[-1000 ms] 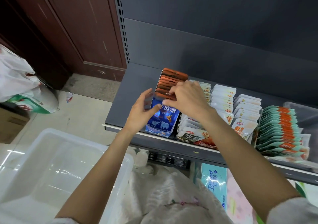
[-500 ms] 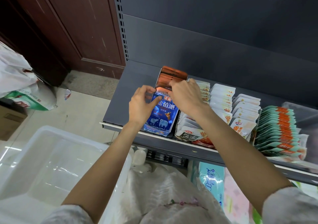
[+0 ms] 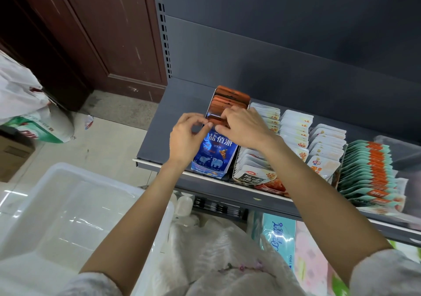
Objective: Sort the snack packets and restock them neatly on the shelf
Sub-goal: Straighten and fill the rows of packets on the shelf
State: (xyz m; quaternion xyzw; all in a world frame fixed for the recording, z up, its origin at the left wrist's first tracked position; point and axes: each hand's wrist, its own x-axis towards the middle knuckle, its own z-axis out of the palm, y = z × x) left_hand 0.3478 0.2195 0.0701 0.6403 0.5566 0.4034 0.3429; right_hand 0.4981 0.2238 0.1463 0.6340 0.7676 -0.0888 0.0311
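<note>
A blue display box [image 3: 214,156] stands at the left end of the snack row on the dark grey shelf [image 3: 159,122]. It holds a row of upright orange-brown packets [image 3: 230,97]. My left hand [image 3: 186,136] pinches the box's top front edge at its left corner. My right hand [image 3: 243,127] rests on the front packets, fingers curled over their tops. To the right stand rows of white packets [image 3: 296,127] and teal-and-orange packets [image 3: 369,170].
A clear plastic bin [image 3: 68,204] stands on the floor at lower left. White plastic bags [image 3: 20,90] lie at far left beside a brown wooden door [image 3: 102,34]. Tissue packs [image 3: 280,234] sit on the shelf below.
My left hand has come up from the box's side and closed its fingers on the top front edge. My right hand has stayed on the orange-brown packets.
</note>
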